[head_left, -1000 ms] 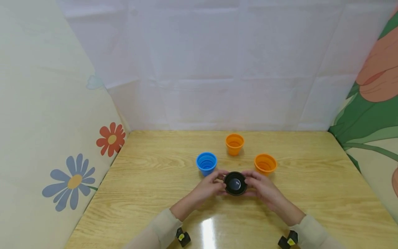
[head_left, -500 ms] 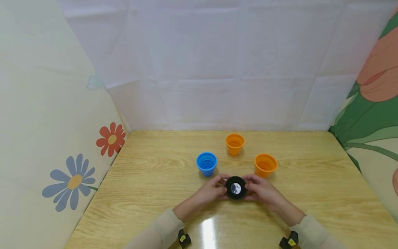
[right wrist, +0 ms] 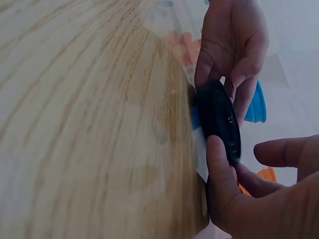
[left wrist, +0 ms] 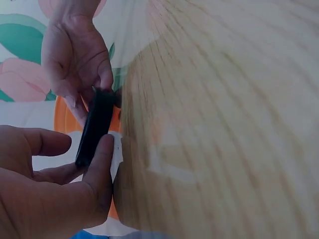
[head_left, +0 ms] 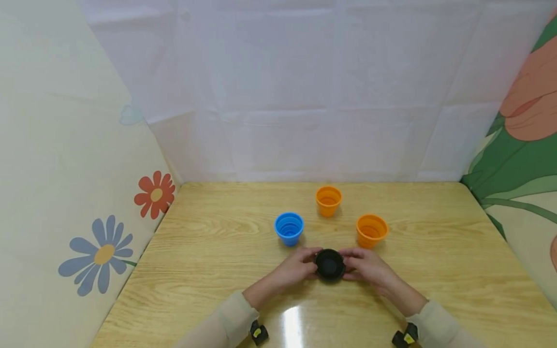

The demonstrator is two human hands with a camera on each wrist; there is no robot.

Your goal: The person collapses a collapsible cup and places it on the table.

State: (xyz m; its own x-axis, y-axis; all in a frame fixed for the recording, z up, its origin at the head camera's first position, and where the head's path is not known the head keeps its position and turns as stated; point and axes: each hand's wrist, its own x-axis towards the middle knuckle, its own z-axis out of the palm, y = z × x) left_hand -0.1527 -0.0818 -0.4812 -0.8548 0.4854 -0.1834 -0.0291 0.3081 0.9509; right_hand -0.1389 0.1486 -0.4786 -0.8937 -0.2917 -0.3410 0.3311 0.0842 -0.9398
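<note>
- On the left wall panel, you have a blue-grey printed flower (head_left: 103, 253), then a red printed flower (head_left: 155, 194) near the table edge.
- Pale-grained wooden table (head_left: 209, 251) spans the middle, under your hands.
- Your left cream sleeve (head_left: 232, 319) comes in from below; a small black device with a yellow mark (head_left: 259, 333) sits beside the cuff.
- Blue round ribbed cup (head_left: 289, 229) stands upright, mouth up, just beyond your left hand (head_left: 299, 266).
- Your left hand pinches the left side of a black round shallow dish, thumb and fingers at its edge.
- Rear orange round ribbed cup (head_left: 328, 201) stands upright, farthest from you.
- The black round shallow dish (head_left: 329, 265) is between your hands, nearer you than the cups, hollow side up; contact with the table: cannot tell.
- Your right hand (head_left: 366, 267) pinches the dish's right side.
- Right orange round ribbed cup (head_left: 372, 231) stands upright just beyond your right hand.
</note>
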